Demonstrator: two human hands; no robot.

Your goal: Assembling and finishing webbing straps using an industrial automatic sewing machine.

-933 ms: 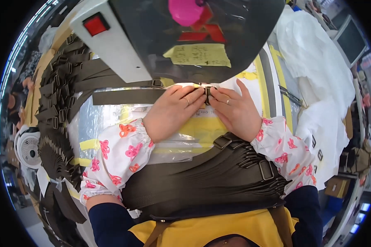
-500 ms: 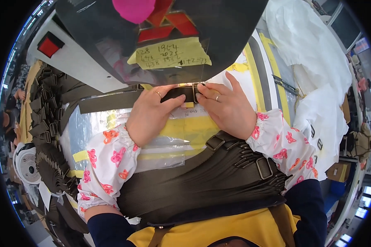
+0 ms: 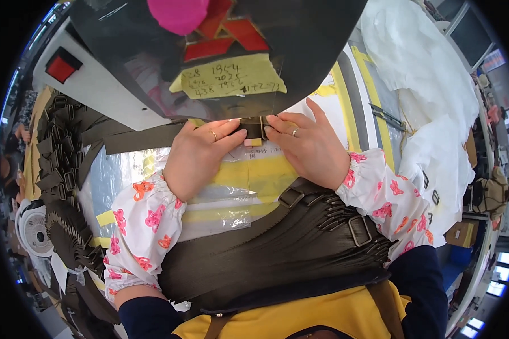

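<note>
My left hand (image 3: pixel 198 150) has its fingers and thumb on a dark olive webbing strap (image 3: pixel 144 139), pressed onto it under the front edge of a dark machine housing (image 3: pixel 220 107). The strap trails off to the left. Close by, my right hand (image 3: pixel 311 144) pinches the strap's end at a metal buckle (image 3: pixel 263 121), which the fingers partly cover. A small yellow and pink block (image 3: pixel 253 142) sits just in front of the strap. The housing hides whatever is above and behind my fingertips.
Many straps with buckles (image 3: pixel 356 230) lie across my lap. More buckled straps (image 3: pixel 56 147) are heaped at the left, beside a small white fan (image 3: pixel 35 229). A pale arm with a red switch (image 3: pixel 62 66) joins the housing. White sheeting (image 3: pixel 430 85) and a slim dark tool (image 3: pixel 387 116) are at right.
My left fingers have slid along the strap to lie further under the housing, and less strap shows between my hands. The right hand stays at the buckle; the whole view shifts slightly.
</note>
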